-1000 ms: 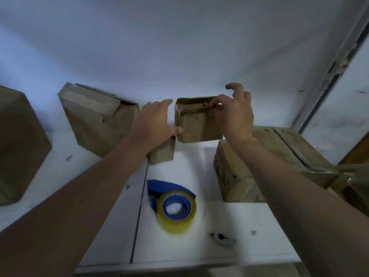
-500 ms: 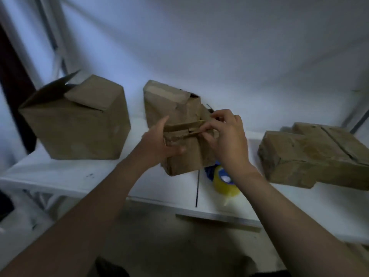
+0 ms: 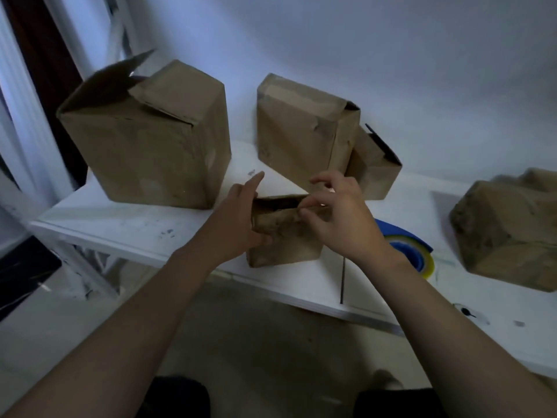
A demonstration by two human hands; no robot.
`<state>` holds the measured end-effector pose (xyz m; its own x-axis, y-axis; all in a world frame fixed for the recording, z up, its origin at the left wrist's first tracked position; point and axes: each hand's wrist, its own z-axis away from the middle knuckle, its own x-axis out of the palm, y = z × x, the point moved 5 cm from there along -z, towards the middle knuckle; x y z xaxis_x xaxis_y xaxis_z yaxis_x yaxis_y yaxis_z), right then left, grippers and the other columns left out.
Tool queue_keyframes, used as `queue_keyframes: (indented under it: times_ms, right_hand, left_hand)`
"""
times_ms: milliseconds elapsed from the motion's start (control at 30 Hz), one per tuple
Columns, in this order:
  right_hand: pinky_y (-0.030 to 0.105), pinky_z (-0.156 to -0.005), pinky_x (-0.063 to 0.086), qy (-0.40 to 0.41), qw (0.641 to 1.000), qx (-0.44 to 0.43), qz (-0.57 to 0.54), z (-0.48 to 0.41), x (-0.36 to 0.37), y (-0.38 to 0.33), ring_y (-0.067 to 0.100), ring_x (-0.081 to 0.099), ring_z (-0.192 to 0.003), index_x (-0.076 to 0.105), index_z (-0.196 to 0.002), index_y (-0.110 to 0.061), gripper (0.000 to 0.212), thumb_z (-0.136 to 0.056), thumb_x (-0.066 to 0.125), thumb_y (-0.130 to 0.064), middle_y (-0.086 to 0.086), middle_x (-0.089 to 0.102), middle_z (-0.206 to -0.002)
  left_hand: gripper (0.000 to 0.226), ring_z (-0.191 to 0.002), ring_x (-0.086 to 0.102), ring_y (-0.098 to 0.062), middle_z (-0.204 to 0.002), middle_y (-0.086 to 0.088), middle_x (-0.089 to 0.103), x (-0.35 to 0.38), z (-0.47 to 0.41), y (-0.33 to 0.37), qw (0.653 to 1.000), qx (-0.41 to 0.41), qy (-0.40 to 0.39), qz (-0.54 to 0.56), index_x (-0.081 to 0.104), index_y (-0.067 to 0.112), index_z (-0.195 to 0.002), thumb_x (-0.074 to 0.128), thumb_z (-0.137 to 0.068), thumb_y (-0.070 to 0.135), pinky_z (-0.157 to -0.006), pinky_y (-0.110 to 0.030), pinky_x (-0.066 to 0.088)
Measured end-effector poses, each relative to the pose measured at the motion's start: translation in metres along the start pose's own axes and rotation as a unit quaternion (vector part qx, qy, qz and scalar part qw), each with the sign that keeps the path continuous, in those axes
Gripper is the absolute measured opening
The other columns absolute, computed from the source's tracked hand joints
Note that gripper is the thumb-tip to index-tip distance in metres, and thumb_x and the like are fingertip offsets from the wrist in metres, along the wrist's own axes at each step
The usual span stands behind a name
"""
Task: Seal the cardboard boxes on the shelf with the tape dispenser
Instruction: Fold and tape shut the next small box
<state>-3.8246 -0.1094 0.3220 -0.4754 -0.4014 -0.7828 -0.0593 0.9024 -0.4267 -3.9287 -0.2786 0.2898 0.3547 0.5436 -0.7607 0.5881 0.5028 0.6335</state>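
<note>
**Inspector:** Hands and box?

**Me:** My left hand [image 3: 238, 224] grips the small box [image 3: 286, 242] by its side, at the front edge of the shelf [image 3: 135, 227]. My right hand [image 3: 340, 218] pinches its top flap. The flaps should be pressed flush before taping.

**Inspector:** Obscured?

**Me:** The tape dispenser [image 3: 413, 251] lies just to the right, partly behind my wrist. The box interior is too dark to read.

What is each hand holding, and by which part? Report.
Both hold the small box: left hand grips its left side, right hand pinches its top flap.
</note>
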Motion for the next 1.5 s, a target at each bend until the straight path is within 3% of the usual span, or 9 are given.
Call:
queue_keyframes:
  times_ms: [167, 300, 467, 633, 767, 867, 1000, 1267, 1500]
  right_hand:
    - [0.031, -0.1, 0.042, -0.022, 0.999, 0.023, 0.001, -0.011, 0.012, 0.022, 0.015, 0.04, -0.127, 0.074, -0.104, -0.03, 0.013, -0.092, 0.071, -0.032, -0.006, 0.05, -0.137]
    - [0.03, -0.103, 0.045, 0.007, 1.0, 0.009, -0.015, -0.023, 0.016, 0.033, 0.013, 0.05, -0.124, 0.064, -0.132, -0.03, 0.038, -0.094, 0.068, -0.026, -0.005, 0.055, -0.134]
    - [0.042, -0.1, 0.048, -0.032, 0.999, 0.037, 0.001, -0.027, 0.035, 0.046, 0.023, 0.051, -0.122, 0.068, -0.127, -0.038, 0.033, -0.098, 0.063, -0.024, -0.001, 0.059, -0.138]
    - [0.038, -0.087, 0.05, -0.049, 0.997, 0.037, 0.039, -0.021, 0.043, 0.043, 0.02, 0.047, -0.112, 0.074, -0.117, -0.038, 0.023, -0.097, 0.063, -0.031, -0.008, 0.063, -0.128]
    - [0.034, -0.096, 0.044, -0.06, 0.997, 0.049, 0.029, -0.02, 0.044, 0.043, 0.02, 0.046, -0.116, 0.073, -0.119, -0.035, 0.025, -0.097, 0.064, -0.027, -0.006, 0.063, -0.13]
    - [0.037, -0.106, 0.042, -0.092, 0.994, 0.062, 0.011, -0.018, 0.036, 0.045, 0.018, 0.048, -0.125, 0.071, -0.125, -0.031, 0.029, -0.097, 0.065, -0.027, -0.008, 0.063, -0.135]
    - [0.04, -0.098, 0.051, -0.063, 0.995, 0.073, 0.008, -0.001, 0.007, 0.06, 0.016, 0.059, -0.116, 0.07, -0.125, -0.033, 0.03, -0.099, 0.055, -0.03, -0.013, 0.069, -0.125]
    - [0.051, -0.098, 0.047, -0.161, 0.898, 0.349, 0.213, 0.069, -0.057, 0.134, 0.041, 0.047, -0.123, 0.042, -0.149, -0.029, 0.052, -0.097, 0.044, -0.022, 0.009, 0.048, -0.141]
    - [0.045, -0.055, 0.062, -0.125, 0.877, 0.464, 0.014, 0.111, -0.058, 0.167, 0.033, 0.066, -0.084, 0.049, -0.135, -0.024, 0.044, -0.093, 0.062, -0.017, 0.006, 0.057, -0.114]
  left_hand:
    - [0.122, -0.118, 0.049, -0.013, -0.138, -0.001, 0.042, 0.017, -0.031, -0.007, 0.999, 0.02, -0.046, 0.003, 0.007, 0.03, -0.16, 0.09, -0.071, 0.024, -0.096, -0.026, 0.046]
    - [0.127, -0.128, 0.05, -0.015, -0.134, 0.005, 0.049, 0.019, -0.053, -0.02, 0.991, 0.001, -0.05, 0.125, 0.008, 0.031, -0.159, 0.092, -0.065, 0.021, -0.108, -0.037, 0.047]
    - [0.117, -0.136, 0.044, -0.014, -0.139, 0.01, 0.048, 0.016, -0.059, -0.029, 0.988, 0.009, -0.085, 0.132, 0.017, 0.036, -0.157, 0.091, -0.068, 0.021, -0.113, -0.037, 0.041]
    - [0.082, -0.136, 0.039, -0.016, -0.152, 0.007, 0.036, 0.014, -0.049, -0.017, 0.992, 0.075, -0.09, -0.037, 0.034, 0.031, -0.152, 0.08, -0.084, 0.03, -0.114, -0.041, 0.039]
    - [0.077, -0.155, 0.007, -0.019, -0.167, 0.001, 0.016, 0.037, -0.04, -0.003, 0.951, 0.132, -0.101, -0.262, 0.022, 0.017, -0.158, 0.049, -0.096, 0.055, -0.125, -0.047, 0.007]
    - [0.089, -0.153, 0.017, -0.022, -0.164, -0.008, 0.025, 0.044, -0.033, 0.009, 0.926, 0.125, -0.053, -0.353, 0.029, 0.01, -0.156, 0.004, -0.093, 0.068, -0.124, -0.054, 0.011]
    - [0.101, -0.151, 0.025, -0.029, -0.161, -0.013, 0.031, 0.052, -0.03, 0.013, 0.916, 0.094, -0.045, -0.388, 0.033, 0.012, -0.154, -0.012, -0.088, 0.074, -0.118, -0.066, 0.016]
    - [0.105, -0.149, 0.03, -0.031, -0.16, -0.007, 0.036, 0.068, -0.031, 0.042, 0.934, 0.074, -0.03, -0.349, 0.035, 0.017, -0.152, -0.015, -0.083, 0.078, -0.119, -0.063, 0.008]
    - [0.083, -0.146, 0.029, -0.034, -0.159, -0.011, 0.032, 0.08, -0.034, 0.06, 0.946, 0.042, -0.02, -0.321, 0.03, 0.024, -0.15, 0.003, -0.089, 0.073, -0.12, -0.054, 0.019]
